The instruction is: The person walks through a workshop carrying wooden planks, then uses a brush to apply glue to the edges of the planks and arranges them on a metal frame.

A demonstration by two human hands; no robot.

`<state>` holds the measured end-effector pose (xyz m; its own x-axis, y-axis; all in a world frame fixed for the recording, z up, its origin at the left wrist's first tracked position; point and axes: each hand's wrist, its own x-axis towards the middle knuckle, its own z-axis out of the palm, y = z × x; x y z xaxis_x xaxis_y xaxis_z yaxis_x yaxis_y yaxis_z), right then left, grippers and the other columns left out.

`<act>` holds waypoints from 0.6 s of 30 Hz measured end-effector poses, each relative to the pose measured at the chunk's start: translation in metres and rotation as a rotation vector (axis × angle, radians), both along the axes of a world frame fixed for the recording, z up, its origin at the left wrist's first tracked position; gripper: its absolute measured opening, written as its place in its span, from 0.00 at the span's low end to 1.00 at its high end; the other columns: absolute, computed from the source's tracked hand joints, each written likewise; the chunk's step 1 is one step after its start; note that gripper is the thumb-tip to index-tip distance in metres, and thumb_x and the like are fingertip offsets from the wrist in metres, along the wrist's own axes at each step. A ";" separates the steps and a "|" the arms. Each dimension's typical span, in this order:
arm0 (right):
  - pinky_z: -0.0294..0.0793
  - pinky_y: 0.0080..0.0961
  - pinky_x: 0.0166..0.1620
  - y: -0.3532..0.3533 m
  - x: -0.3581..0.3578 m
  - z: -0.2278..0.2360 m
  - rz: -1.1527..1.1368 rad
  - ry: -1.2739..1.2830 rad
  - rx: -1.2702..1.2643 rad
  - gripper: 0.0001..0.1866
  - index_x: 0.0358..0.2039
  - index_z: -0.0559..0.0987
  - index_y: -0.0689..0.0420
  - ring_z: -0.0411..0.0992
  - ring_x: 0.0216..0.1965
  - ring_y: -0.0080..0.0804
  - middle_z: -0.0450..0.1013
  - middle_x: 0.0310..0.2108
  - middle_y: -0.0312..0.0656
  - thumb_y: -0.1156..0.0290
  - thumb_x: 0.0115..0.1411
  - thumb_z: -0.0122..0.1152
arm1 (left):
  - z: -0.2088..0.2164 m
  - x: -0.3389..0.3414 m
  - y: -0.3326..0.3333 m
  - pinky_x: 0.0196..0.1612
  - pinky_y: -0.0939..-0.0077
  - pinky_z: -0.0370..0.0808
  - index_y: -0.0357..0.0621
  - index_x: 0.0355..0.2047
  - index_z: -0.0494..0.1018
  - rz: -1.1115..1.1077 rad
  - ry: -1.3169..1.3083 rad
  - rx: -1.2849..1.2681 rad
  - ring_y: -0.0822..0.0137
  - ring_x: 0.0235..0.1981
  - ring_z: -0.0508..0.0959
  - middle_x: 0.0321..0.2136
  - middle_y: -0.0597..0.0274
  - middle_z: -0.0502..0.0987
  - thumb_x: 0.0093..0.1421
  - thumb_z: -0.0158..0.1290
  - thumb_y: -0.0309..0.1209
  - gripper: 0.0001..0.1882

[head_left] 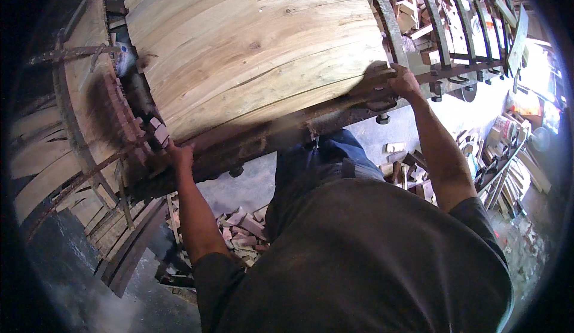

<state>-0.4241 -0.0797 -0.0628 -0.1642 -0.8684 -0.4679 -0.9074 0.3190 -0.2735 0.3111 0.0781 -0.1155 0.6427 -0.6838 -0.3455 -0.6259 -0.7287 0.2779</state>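
Observation:
A panel of pale boards (257, 46), laid edge to edge, lies on a dark, rusty metal frame (269, 138) in front of me. My left hand (182, 155) is at the panel's near left corner. Its fingers are closed at a small pale wooden block (159, 131), and its thumb points right along the frame. At the near right corner, my right hand (404, 82) has its fingers curled on the end of the front wooden strip (335, 88), close to the metal bar. The undersides of both hands are hidden.
Curved metal bars (436, 28) run off at the upper right, with wood offcuts behind them. More boards (45, 177) sit in racks at the left. Scrap wood (242, 228) lies on the floor below the frame, and a heap of wood pieces (502, 165) is at the right.

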 end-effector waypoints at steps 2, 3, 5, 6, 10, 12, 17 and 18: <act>0.71 0.34 0.58 0.001 -0.005 0.004 -0.009 -0.050 0.043 0.36 0.60 0.70 0.66 0.73 0.56 0.46 0.73 0.53 0.59 0.69 0.49 0.62 | 0.022 -0.023 -0.022 0.62 0.63 0.65 0.35 0.66 0.57 0.092 0.157 -0.059 0.49 0.60 0.69 0.60 0.44 0.67 0.47 0.67 0.28 0.47; 0.71 0.34 0.58 0.003 -0.010 0.003 -0.004 -0.081 0.020 0.36 0.60 0.69 0.66 0.72 0.57 0.46 0.73 0.53 0.60 0.69 0.49 0.62 | 0.030 -0.026 -0.027 0.59 0.63 0.68 0.37 0.65 0.58 0.187 0.258 -0.109 0.51 0.57 0.71 0.59 0.46 0.68 0.48 0.67 0.26 0.45; 0.72 0.35 0.57 0.008 -0.021 -0.008 0.006 -0.108 -0.007 0.37 0.61 0.69 0.64 0.73 0.56 0.47 0.74 0.52 0.60 0.68 0.48 0.62 | 0.036 -0.033 -0.026 0.53 0.63 0.74 0.40 0.64 0.60 0.381 0.468 -0.200 0.54 0.52 0.74 0.57 0.49 0.70 0.49 0.65 0.24 0.41; 0.72 0.36 0.56 0.009 -0.025 -0.017 0.011 -0.108 -0.012 0.37 0.61 0.69 0.63 0.74 0.55 0.47 0.74 0.51 0.59 0.68 0.48 0.62 | 0.018 -0.015 -0.016 0.50 0.63 0.75 0.41 0.63 0.61 0.350 0.430 -0.210 0.55 0.50 0.75 0.56 0.50 0.70 0.50 0.64 0.23 0.40; 0.72 0.35 0.57 0.001 -0.021 -0.002 0.016 -0.156 0.074 0.37 0.60 0.69 0.66 0.73 0.54 0.49 0.74 0.51 0.61 0.70 0.48 0.62 | -0.005 -0.003 -0.022 0.38 0.62 0.80 0.44 0.62 0.64 0.387 0.321 -0.064 0.55 0.45 0.76 0.51 0.52 0.73 0.53 0.60 0.21 0.34; 0.70 0.35 0.59 -0.001 -0.021 0.004 0.050 -0.164 0.067 0.36 0.59 0.70 0.67 0.72 0.56 0.50 0.73 0.52 0.62 0.70 0.48 0.62 | -0.003 -0.002 -0.015 0.36 0.61 0.81 0.44 0.61 0.65 0.317 0.343 -0.170 0.53 0.44 0.77 0.51 0.51 0.73 0.54 0.60 0.21 0.33; 0.70 0.38 0.59 -0.010 -0.022 -0.004 0.126 -0.133 0.044 0.31 0.57 0.72 0.68 0.72 0.55 0.53 0.73 0.51 0.62 0.77 0.48 0.53 | 0.004 0.006 -0.012 0.39 0.61 0.80 0.39 0.58 0.68 0.309 0.353 -0.153 0.52 0.39 0.79 0.47 0.51 0.76 0.54 0.61 0.25 0.29; 0.71 0.39 0.58 -0.010 -0.023 -0.005 0.116 -0.141 0.036 0.31 0.57 0.72 0.67 0.72 0.55 0.53 0.74 0.50 0.62 0.77 0.49 0.53 | 0.001 0.010 -0.010 0.37 0.59 0.81 0.39 0.60 0.65 0.340 0.412 -0.168 0.50 0.40 0.79 0.48 0.51 0.75 0.54 0.61 0.22 0.32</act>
